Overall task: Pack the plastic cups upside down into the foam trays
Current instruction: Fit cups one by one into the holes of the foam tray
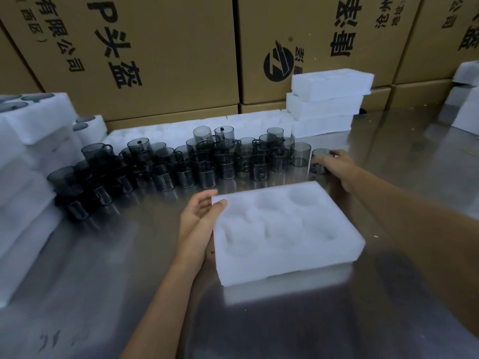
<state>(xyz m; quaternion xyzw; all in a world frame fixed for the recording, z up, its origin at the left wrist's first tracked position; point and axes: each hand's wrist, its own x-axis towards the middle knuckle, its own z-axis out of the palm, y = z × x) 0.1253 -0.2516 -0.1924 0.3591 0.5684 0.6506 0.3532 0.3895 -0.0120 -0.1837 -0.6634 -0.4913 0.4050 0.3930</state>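
A: In the head view, where is the foam tray?

B: The white foam tray (286, 233) lies on the steel bench (103, 268), in the middle, just in front of the person. It has six round pockets and I see no cup in them. The left hand (201, 216) holds its far left corner, thumb on top, so this grip is closed on the tray.

A: And the right hand?

B: The right hand (337, 167) reaches over to the end cup (320, 160) at the right end of the row, and its fingers curl around it. The cup stands on the bench.

A: What is around?

B: Many smoky grey plastic cups (186, 161) crowd the bench behind the tray, some stacked. Behind them lies a long foam strip (166, 133). A stack of foam trays (329, 102) stands far right, filled foam trays (33, 117) are piled at left, and cardboard cartons (145, 47) make a wall at the back.
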